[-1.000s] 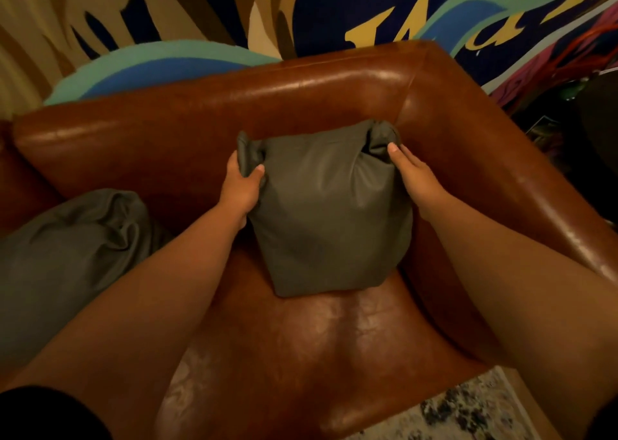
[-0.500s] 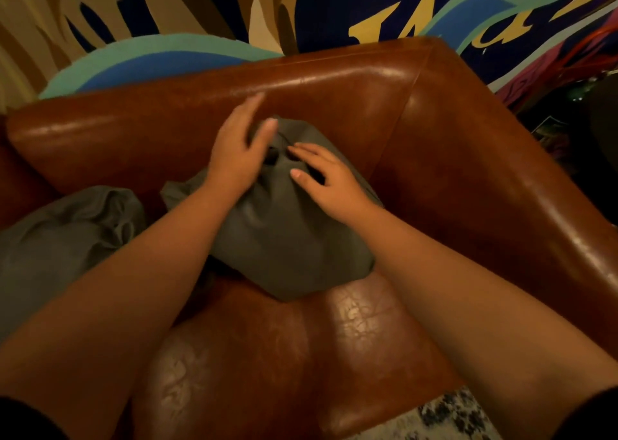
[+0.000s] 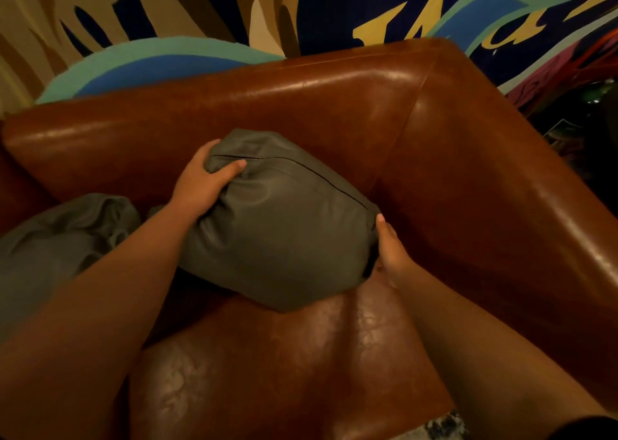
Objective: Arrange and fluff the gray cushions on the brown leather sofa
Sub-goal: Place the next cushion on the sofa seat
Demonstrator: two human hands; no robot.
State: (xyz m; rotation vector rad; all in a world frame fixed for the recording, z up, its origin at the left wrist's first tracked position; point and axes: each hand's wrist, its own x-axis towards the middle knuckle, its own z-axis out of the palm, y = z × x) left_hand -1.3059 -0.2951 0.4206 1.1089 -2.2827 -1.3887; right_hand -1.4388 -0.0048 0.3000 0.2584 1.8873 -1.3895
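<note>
Cushion (image 3: 284, 225) in mid frame, tilted on sofa (image 3: 468, 172) seat near the corner. Left hand (image 3: 200, 185) pinching its top corner, right hand (image 3: 393, 255) cupping its side. Best: squeeze both sides evenly, then stand upright against the back.

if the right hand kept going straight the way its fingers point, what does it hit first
The right hand already touches the gray cushion at its right end, fingers pointing up toward the sofa's back corner. Sliding on along that line, it would probably meet the brown leather backrest next, though depth is hard to judge here.
</note>
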